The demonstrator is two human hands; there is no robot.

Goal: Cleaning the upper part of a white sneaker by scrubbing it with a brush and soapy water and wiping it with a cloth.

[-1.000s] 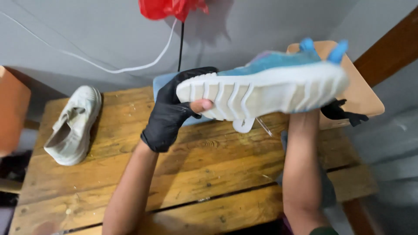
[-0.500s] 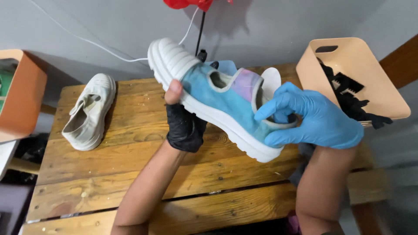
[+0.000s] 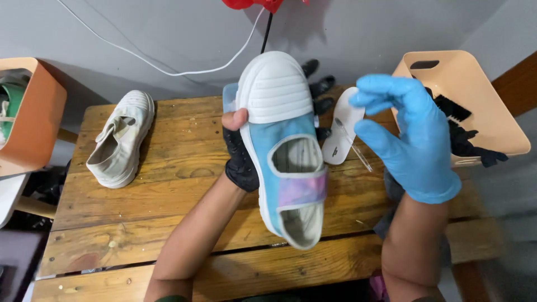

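Held shoe [image 3: 285, 151] mid-table [image 3: 140, 223]; second shoe [image 3: 120, 140] left.

A single head-worn camera looks steeply down from above the near edge of the wooden table [image 3: 140, 235], facing the grey wall behind its far edge. It sits close: the left hand [image 3: 240, 159] and right hand [image 3: 411, 137] fill the middle of the frame, with forearms entering from the bottom. The table's left edge shows; its right side is largely hidden behind the right arm.
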